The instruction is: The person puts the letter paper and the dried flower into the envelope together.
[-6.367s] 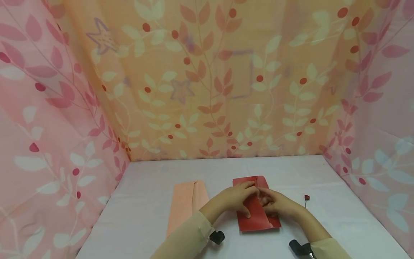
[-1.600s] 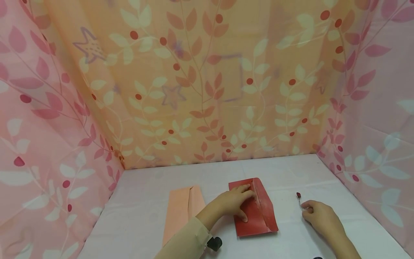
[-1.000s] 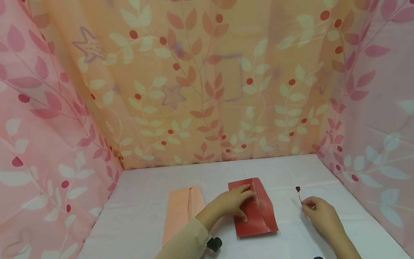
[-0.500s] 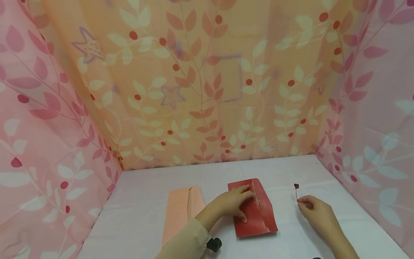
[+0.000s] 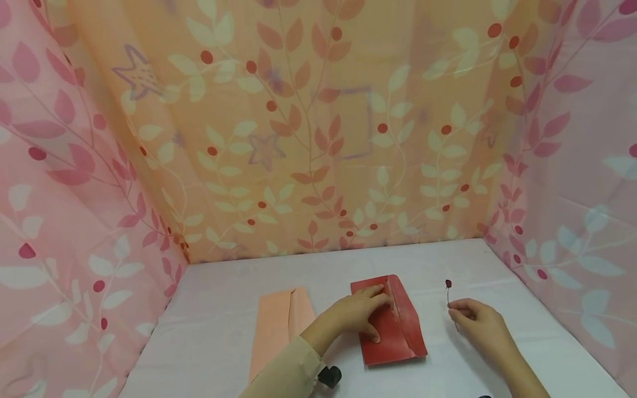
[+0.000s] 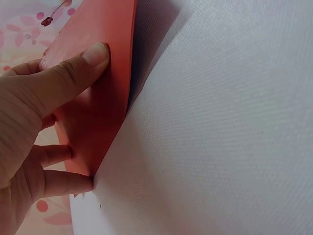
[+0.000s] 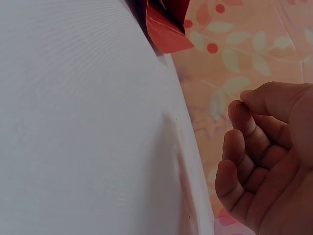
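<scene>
My left hand rests on a red envelope, fingers spread across its front beside the opening. The envelope's flap is unfolded to the right. In the left wrist view the thumb of the left hand presses on the envelope. Between thumb and index finger, my right hand pinches the thin stem of a small dark red dried rose, held upright just right of the envelope. In the right wrist view the right hand hides most of the stem.
A peach envelope lies left of the red one, partly covered by the left sleeve. White cloth covers the table. Patterned curtains stand behind and on both sides. A black wrist device sits under the left wrist.
Earlier both hands were at the red envelope while the rose lay to the right. Since then the right hand has picked up the rose and moved it left. The left hand stays put.
</scene>
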Available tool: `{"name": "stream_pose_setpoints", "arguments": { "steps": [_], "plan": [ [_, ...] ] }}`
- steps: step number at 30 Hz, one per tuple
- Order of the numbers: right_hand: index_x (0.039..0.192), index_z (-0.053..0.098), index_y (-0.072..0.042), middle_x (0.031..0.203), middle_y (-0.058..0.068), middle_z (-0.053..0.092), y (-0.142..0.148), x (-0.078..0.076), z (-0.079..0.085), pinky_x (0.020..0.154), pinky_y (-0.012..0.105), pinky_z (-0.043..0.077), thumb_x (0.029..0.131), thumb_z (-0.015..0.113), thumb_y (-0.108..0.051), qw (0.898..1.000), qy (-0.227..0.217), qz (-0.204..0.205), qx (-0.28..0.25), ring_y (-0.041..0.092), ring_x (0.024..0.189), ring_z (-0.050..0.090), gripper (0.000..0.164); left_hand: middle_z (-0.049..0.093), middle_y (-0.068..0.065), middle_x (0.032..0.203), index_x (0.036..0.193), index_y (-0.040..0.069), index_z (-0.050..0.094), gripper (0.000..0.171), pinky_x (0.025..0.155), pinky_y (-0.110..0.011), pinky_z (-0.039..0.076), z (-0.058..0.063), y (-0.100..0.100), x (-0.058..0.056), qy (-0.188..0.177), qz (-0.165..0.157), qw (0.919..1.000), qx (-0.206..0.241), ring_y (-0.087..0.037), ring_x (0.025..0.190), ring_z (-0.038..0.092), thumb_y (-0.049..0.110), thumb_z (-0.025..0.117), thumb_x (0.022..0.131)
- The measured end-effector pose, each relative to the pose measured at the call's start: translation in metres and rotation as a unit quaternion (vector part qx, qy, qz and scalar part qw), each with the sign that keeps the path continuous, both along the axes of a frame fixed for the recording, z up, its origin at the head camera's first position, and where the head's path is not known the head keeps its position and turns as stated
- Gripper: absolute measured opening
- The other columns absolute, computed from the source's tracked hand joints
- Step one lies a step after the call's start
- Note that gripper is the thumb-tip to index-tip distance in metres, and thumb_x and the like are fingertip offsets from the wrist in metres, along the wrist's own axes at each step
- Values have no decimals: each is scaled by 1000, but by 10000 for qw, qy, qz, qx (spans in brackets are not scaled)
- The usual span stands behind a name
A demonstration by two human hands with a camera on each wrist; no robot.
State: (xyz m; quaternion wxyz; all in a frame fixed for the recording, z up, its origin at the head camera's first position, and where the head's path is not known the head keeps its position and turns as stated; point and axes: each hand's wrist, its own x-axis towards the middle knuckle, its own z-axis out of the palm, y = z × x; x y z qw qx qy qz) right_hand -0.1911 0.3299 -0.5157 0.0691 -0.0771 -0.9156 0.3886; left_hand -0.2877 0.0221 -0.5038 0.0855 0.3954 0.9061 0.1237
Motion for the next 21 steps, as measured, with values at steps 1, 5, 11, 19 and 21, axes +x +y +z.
{"name": "stream_pose_setpoints", "arguments": {
  "steps": [1,5,11,19,21],
  "plan": [
    [118,72,-6,94,2,74,-1,-1,0,63,24,51,97,71,-35,10000,8,11,-41,9,76,62,36,27,11,167,139,53,47,82,99,-46,54,0,1,-1,10,-5,10000,3,-17,149,36,48,91,70],
    [117,72,-7,91,2,74,-6,-6,-3,63,24,51,95,74,-31,9997,61,58,-228,8,74,62,33,27,11,167,138,53,47,79,99,-46,54,1,1,-3,13,-29,10000,16,-18,148,37,48,91,71],
    [115,73,-7,88,1,73,-22,-10,-5,64,24,50,95,74,-25,9986,143,279,-436,9,72,62,27,27,10,167,140,50,48,80,98,-45,54,3,-1,-1,-120,38,9999,-1,-19,148,36,45,91,72],
    [113,74,-7,87,1,74,-35,-10,-8,63,25,52,93,76,-21,9971,-22,343,-674,10,71,64,24,29,9,166,140,50,48,80,98,-46,55,-1,-2,4,-181,22,9997,186,-18,148,37,44,91,72],
    [112,73,-6,87,2,74,-38,-11,-6,62,25,52,92,76,-20,9961,24,393,-784,11,70,64,24,28,10,166,140,50,48,80,98,-46,55,-1,-2,3,-175,55,9996,226,-18,147,38,43,91,72]
  ]
}}
